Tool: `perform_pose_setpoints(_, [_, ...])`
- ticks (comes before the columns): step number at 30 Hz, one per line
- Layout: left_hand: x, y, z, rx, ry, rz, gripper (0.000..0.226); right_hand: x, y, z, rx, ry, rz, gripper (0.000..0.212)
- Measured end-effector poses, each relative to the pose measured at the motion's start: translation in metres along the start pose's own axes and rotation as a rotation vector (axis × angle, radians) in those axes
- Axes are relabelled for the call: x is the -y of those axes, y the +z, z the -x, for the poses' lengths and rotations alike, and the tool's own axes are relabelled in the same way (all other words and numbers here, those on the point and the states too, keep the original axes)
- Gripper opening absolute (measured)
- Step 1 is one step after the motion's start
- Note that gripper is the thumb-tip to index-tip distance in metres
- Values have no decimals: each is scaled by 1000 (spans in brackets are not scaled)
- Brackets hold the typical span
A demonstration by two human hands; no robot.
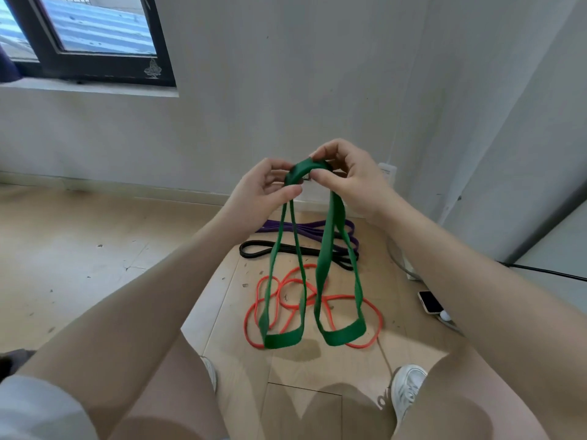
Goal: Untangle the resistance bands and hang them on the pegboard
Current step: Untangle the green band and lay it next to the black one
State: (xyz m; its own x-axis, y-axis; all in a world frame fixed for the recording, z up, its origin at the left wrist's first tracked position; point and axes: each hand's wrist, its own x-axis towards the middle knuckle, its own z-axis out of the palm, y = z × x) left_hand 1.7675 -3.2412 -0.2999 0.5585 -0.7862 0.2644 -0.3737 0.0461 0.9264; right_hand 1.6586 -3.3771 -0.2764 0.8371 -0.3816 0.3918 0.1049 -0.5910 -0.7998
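I observe both hands raised at centre frame, gripping the folded top of the green resistance band (330,236): left hand (259,193) pinching at 9 o'clock of the fold, right hand (347,176) curled over it at 3 o'clock. Two green loops hang down to the wooden floor (79,249). Beneath them lies the orange band (374,315); the black band (254,249) and purple band (317,225) lie at 12 o'clock of it.

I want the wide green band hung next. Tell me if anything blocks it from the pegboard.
Cannot tell: no pegboard shows in this view. Both the left hand and right hand already pinch the top of the wide green rubber band, whose loops hang free over the thin orange band on the floor.
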Motion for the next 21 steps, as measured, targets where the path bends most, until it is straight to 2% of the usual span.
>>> perform_pose_setpoints(5, [10, 18, 2, -39, -18, 122, 18, -8, 12, 8, -133, 78, -72, 25])
perform_pose_setpoints(10, [10, 34, 3, -123, -60, 246, 20, -8, 9, 10, -238, 120, -106, 18])
perform_pose_setpoints(13, [8, 41, 0, -156, -58, 342, 23, -19, 18, 23, -247, 221, -249, 20])
perform_pose_setpoints(16, [9, 46, -2, -119, 16, 289, 17, -23, 23, 30, -296, 243, -392, 21])
perform_pose_setpoints(21, [16, 37, -3, -74, 137, 82, 25, -14, 16, 24, -287, 174, -335, 17])
